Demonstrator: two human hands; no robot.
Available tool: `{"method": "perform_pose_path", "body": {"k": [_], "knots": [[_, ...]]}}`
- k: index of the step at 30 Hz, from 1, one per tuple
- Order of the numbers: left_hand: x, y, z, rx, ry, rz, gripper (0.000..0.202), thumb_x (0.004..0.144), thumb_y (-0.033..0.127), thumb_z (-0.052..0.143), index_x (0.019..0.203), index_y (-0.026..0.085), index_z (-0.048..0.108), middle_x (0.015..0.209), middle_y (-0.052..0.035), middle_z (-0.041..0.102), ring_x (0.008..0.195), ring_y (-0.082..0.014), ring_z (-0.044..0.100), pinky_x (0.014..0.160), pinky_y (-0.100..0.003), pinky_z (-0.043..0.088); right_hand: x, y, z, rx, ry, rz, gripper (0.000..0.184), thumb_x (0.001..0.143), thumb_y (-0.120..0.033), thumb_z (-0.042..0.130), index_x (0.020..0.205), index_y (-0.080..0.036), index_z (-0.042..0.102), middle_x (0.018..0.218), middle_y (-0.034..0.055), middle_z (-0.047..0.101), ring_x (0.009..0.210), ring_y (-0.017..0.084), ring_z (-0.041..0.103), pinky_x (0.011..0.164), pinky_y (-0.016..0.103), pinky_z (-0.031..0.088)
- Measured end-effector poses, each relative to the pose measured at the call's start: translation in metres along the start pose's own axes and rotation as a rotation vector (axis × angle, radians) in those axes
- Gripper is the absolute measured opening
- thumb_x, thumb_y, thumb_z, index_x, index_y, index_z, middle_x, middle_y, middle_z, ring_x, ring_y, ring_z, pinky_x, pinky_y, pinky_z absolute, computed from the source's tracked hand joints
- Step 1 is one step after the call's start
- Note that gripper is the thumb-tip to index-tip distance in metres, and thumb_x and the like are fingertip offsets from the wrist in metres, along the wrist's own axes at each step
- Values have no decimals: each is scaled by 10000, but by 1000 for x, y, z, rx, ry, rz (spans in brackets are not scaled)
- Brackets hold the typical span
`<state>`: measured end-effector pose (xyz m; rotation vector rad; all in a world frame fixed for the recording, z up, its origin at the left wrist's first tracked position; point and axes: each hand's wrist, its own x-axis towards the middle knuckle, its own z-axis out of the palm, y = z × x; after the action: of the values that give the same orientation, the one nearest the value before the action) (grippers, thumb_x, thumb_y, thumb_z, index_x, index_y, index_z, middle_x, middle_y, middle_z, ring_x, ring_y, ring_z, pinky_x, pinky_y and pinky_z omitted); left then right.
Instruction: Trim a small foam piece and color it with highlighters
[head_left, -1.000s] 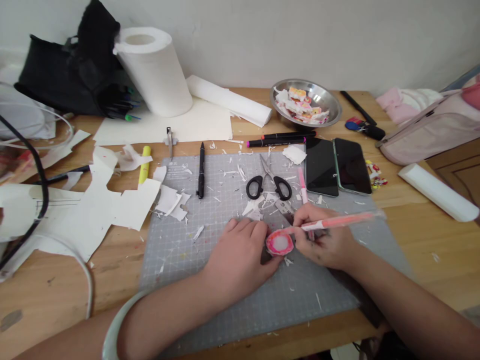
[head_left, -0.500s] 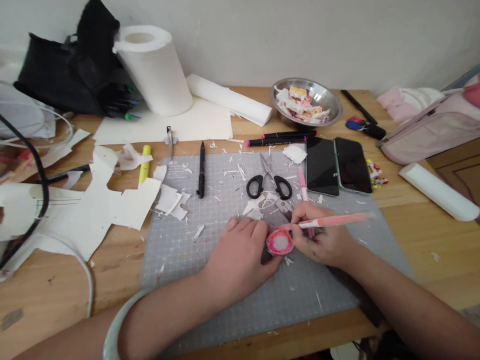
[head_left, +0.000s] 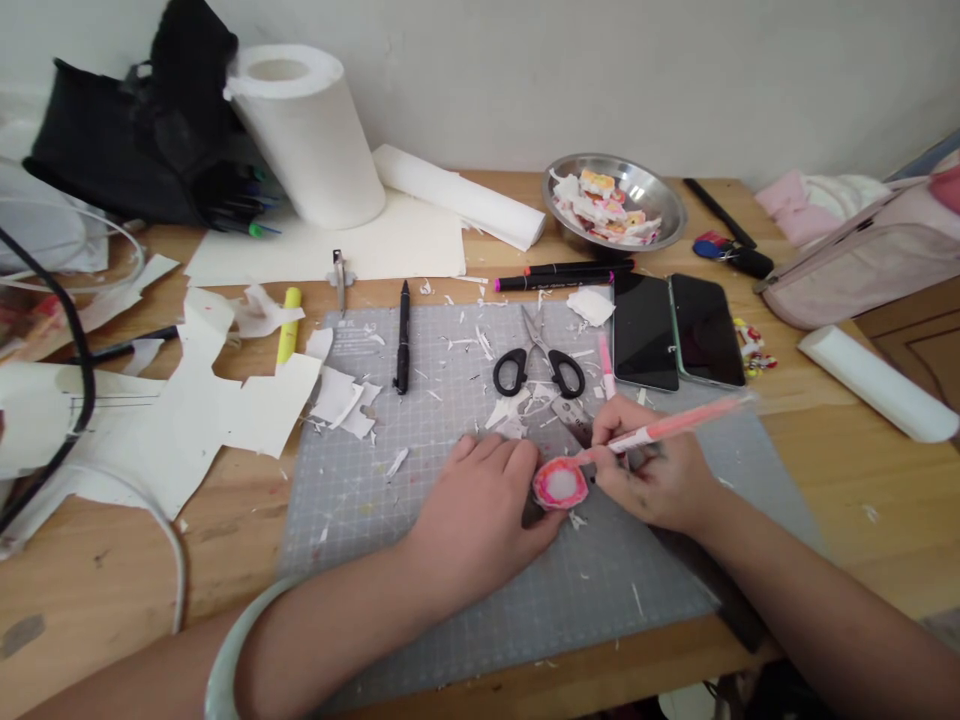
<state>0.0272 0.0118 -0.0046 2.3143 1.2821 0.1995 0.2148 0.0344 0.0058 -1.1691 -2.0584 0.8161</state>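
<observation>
My left hand point(head_left: 484, 510) grips the side of a small round white piece point(head_left: 561, 484) whose rim is coloured pink and orange. It rests low over the grey cutting mat point(head_left: 360, 540). In my right hand point(head_left: 649, 475) is a slim marker with a pinkish-orange barrel point(head_left: 679, 418), its tip close to the far right edge of the rim. I cannot tell whether tip and rim touch. Black-handled scissors point(head_left: 537, 358) lie spread just beyond both hands. A pink marker cap point(head_left: 606, 366) shows past my right fingers.
Paper scraps point(head_left: 346, 400) litter the mat, with a black pen point(head_left: 403, 340) among them. Two phones point(head_left: 645, 330) lie at its far right. Behind stand a metal bowl point(head_left: 660, 200) of coloured paper pieces and a paper roll point(head_left: 315, 150). Cut paper sheets point(head_left: 165, 430) and cables cover the left.
My right hand has shifted slightly right, and the marker now tilts more steeply, its back end higher. My left hand and the round piece have hardly moved.
</observation>
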Motion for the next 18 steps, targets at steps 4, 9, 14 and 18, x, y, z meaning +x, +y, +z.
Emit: {"method": "perform_pose_path", "body": {"k": [4, 9, 14, 18], "knots": [[-1, 0, -2, -4, -8, 4, 211, 824, 384, 559, 798, 184, 498, 798, -45, 615, 799, -246, 568, 743, -401, 412, 0, 0, 0, 37, -7, 35, 114, 703, -111, 486, 692, -207, 426, 559, -59, 439, 461, 65, 385, 422, 186, 304], [-1, 0, -1, 0, 5, 5, 215, 829, 389, 552, 799, 184, 494, 801, -50, 613, 804, -247, 568, 742, -402, 412, 0, -1, -1, 30, -16, 59, 130, 669, -107, 497, 664, -206, 414, 537, -67, 407, 443, 59, 332, 399, 186, 258], [0, 0, 0, 3, 2, 16, 216, 823, 385, 563, 799, 182, 493, 794, -47, 609, 798, -245, 569, 744, -399, 411, 0, -1, -3, 36, -55, 50, 109, 683, -121, 495, 676, -204, 426, 537, -66, 419, 441, 58, 340, 398, 188, 261], [0, 1, -1, 6, 8, 8, 218, 824, 385, 563, 795, 182, 491, 795, -47, 607, 797, -246, 568, 743, -401, 413, 0, -1, -5, 29, -27, 39, 121, 682, -119, 490, 658, -204, 409, 530, -68, 399, 449, 59, 333, 408, 189, 262]]}}
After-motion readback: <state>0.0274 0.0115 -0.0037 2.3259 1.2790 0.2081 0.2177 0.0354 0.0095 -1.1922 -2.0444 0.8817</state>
